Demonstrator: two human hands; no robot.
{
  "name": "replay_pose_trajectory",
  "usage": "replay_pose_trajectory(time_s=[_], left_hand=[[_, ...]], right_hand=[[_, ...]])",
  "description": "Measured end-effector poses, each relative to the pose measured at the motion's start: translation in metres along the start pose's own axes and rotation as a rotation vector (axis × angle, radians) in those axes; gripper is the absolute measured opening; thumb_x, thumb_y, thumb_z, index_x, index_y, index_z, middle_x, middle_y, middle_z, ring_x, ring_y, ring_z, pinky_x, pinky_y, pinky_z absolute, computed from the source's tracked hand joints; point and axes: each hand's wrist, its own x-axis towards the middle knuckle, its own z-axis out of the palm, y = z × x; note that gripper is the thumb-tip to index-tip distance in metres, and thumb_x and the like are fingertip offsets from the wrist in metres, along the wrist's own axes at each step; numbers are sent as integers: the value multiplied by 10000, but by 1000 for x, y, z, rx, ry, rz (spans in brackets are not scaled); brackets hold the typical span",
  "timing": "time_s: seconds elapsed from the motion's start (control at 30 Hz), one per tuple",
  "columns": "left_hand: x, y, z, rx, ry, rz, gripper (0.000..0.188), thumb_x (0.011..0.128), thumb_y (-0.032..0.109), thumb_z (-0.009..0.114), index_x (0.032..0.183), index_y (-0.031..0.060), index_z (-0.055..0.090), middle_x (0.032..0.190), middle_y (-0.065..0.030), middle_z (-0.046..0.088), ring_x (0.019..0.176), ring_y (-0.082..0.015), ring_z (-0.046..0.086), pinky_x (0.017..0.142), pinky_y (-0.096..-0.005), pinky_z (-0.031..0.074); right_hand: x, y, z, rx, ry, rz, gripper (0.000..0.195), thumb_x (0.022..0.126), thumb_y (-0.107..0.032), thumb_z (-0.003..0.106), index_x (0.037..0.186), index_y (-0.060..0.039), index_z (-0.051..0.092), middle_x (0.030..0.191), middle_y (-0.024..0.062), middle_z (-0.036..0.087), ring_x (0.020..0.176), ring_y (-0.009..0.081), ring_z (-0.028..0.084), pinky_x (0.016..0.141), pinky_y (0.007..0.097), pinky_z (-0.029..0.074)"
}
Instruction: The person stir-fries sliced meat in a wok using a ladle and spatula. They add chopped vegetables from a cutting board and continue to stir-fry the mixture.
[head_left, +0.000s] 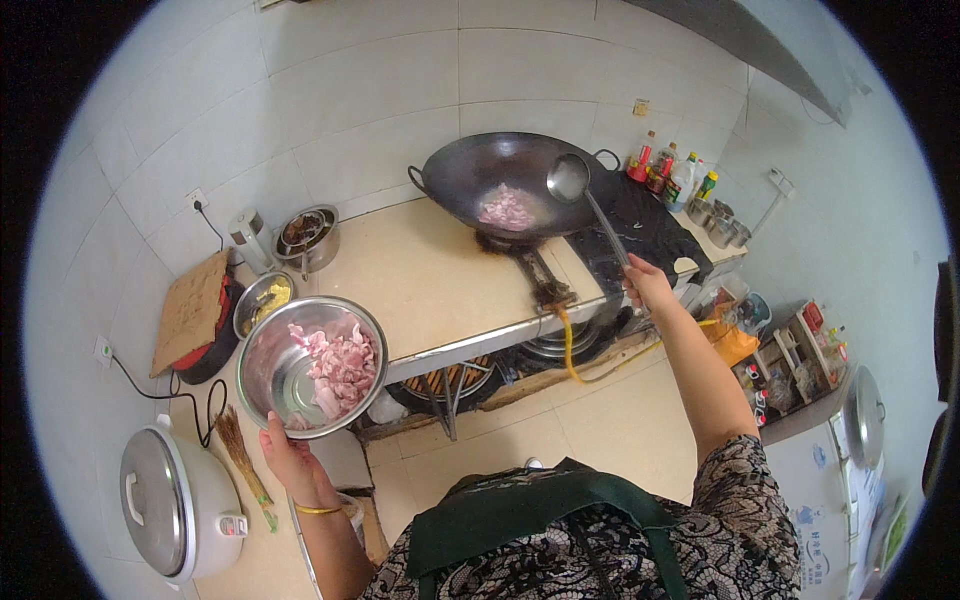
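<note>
My left hand (294, 461) grips the near rim of a wide stainless steel bowl (281, 386), thumb over the edge. Sliced raw meat (341, 367) lies mostly along the bowl's right side. A long-handled metal ladle (568, 180) is held by its handle in my right hand (648, 283). Its round head is over the right part of a large black two-handled wok (457, 176); whether it touches the wok I cannot tell. More pale pink meat slices (508, 208) sit in the bottom of the wok, which stands on a gas burner (544, 281).
Left of the wok are a steel pot with a strainer (322, 244), a small bowl of yellow food (262, 300), a rice cooker (214, 510) and a whisk brush (244, 454). Bottles (664, 169) line the right side. A yellow gas hose (568, 349) hangs off the counter edge.
</note>
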Motion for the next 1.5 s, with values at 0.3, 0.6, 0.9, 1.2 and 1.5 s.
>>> replay_pose_trajectory(time_s=[0.3,0.6,0.9,1.2,1.5], left_hand=[[29,-27,64,-4,-77,6,106,1011,164,575,1016,58,579,985,-30,655,884,-115,626,776,-263,503],[121,-81,221,29,-326,6,79,972,153,630,945,103,575,840,19,605,762,-86,587,655,-246,470],[157,-140,397,255,-642,27,172,982,221,631,868,148,525,744,59,563,634,-45,513,554,-235,405],[158,-194,484,335,-771,-74,165,991,273,625,921,150,542,792,58,560,666,-57,499,569,-229,372],[179,-234,542,524,-741,114,260,989,243,624,798,121,495,716,65,433,651,-71,375,589,-261,342]], right_hand=[[1,24,-19,-214,41,-114,546,974,-151,606,1497,-131,451,733,-1,554,510,76,452,437,243,377],[-32,-10,-15,-107,-38,-240,497,994,-138,584,1481,-186,499,678,-38,527,493,34,417,414,220,326],[-14,-37,-14,-604,22,-887,488,911,-84,663,1384,-190,603,865,195,687,700,260,665,672,376,523],[55,-46,-23,-734,82,-999,484,858,-80,663,1326,-200,643,762,147,621,681,345,635,642,453,528],[96,-56,-106,-1221,35,-1150,528,796,-92,653,1287,-285,675,723,74,531,639,259,618,571,376,535]])
